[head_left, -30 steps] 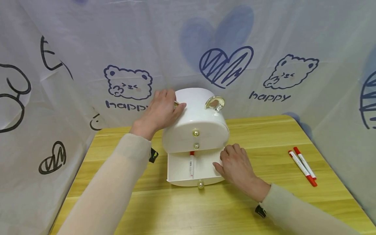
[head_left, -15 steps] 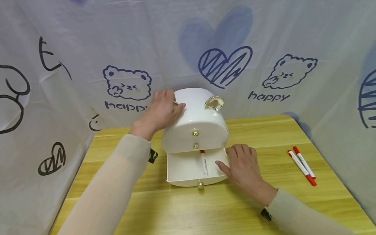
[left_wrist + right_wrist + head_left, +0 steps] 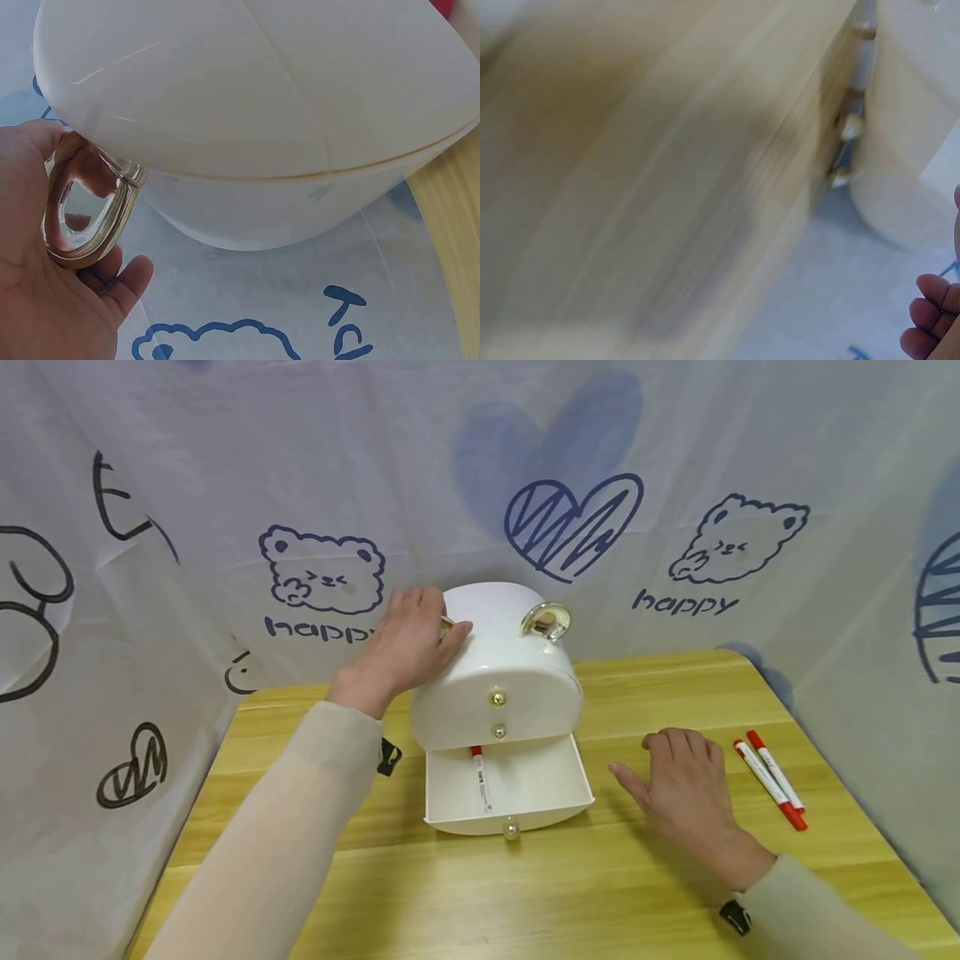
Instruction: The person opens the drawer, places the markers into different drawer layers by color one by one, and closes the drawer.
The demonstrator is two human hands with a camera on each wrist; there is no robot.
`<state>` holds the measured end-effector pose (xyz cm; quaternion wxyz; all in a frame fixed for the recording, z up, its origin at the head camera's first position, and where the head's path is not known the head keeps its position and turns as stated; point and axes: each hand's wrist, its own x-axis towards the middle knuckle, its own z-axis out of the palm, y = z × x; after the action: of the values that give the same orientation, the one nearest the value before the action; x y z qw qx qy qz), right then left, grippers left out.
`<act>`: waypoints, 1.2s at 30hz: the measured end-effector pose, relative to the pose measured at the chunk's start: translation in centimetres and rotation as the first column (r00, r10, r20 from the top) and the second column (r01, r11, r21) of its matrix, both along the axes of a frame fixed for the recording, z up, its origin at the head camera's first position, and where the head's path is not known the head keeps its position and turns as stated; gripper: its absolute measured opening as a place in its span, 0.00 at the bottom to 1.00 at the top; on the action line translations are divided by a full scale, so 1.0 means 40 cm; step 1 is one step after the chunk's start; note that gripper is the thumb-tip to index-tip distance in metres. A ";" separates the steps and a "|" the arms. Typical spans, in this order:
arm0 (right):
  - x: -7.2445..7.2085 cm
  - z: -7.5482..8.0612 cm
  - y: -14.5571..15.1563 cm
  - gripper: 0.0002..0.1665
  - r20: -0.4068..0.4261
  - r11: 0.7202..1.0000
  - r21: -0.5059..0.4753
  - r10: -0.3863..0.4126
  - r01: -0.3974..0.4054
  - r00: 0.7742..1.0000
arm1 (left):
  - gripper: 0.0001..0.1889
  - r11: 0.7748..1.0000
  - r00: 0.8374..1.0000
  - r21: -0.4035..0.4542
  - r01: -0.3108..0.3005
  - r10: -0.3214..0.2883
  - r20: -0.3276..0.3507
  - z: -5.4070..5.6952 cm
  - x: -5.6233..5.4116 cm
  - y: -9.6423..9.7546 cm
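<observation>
A white rounded drawer box (image 3: 487,652) stands at the back middle of the table, with its bottom drawer (image 3: 536,781) pulled out. One red-capped white marker (image 3: 482,787) lies inside the drawer, towards its left. My left hand (image 3: 408,639) grips the box's left gold ear-shaped ring (image 3: 114,229), the thumb on one side and fingers behind it in the left wrist view. My right hand (image 3: 690,785) hangs over the table to the right of the drawer, apart from it, with fingers loosely bent and nothing held. In the right wrist view only its fingertips (image 3: 928,311) show.
Two red-and-white markers (image 3: 772,783) lie side by side on the wooden table (image 3: 637,893), right of my right hand. A second gold ring (image 3: 547,622) sits on the box's right top. A printed curtain (image 3: 450,468) hangs behind the table.
My right hand has moved away from the drawer's right side towards the loose markers. The marker inside the drawer has shifted right, then back left. My left hand keeps its grip.
</observation>
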<state>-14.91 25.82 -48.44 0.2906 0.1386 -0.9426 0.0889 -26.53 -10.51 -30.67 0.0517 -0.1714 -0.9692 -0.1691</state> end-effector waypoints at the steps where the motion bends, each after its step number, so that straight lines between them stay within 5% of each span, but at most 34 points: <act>1: 0.001 -0.002 0.014 0.54 0.001 1.000 -0.003 -0.013 0.013 1.000 | 0.21 1.000 1.000 0.002 0.002 -0.002 -0.001 0.001 0.000 0.001; 23: 0.071 -0.036 0.300 0.53 -0.148 0.980 0.055 -0.183 0.193 0.972 | 0.21 1.000 1.000 0.015 0.010 -0.009 -0.004 0.001 0.002 0.001; 36: 0.112 -0.084 0.372 0.34 0.020 0.958 0.053 -0.284 0.283 0.959 | 0.22 1.000 1.000 0.016 0.007 -0.007 -0.002 -0.001 -0.003 0.000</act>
<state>-10.45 40.71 -51.81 0.2837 0.0080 -0.9585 0.0250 -26.66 -10.49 -30.70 0.0533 -0.1747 -0.9671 -0.1768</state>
